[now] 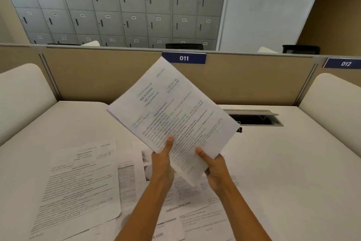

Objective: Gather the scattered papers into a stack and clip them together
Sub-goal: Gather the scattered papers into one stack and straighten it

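Both hands hold a thin sheaf of printed papers [172, 112] up above the white desk [283, 172], tilted with one corner pointing away. My left hand [163, 162] grips its lower left edge, thumb on the front. My right hand [214, 164] grips the lower right edge, thumb likewise on top. Several more printed sheets lie scattered on the desk below: a large page [78, 184] at the left and overlapping pages [181, 209] under my forearms. A black binder clip [239, 129] peeks out behind the held papers' right corner.
A beige partition [97, 74] with labels 011 and 012 closes the desk's far side. White padded side dividers [21, 94] stand left and right. An open cable hatch [254, 118] sits in the desk at the back right. Grey lockers fill the background.
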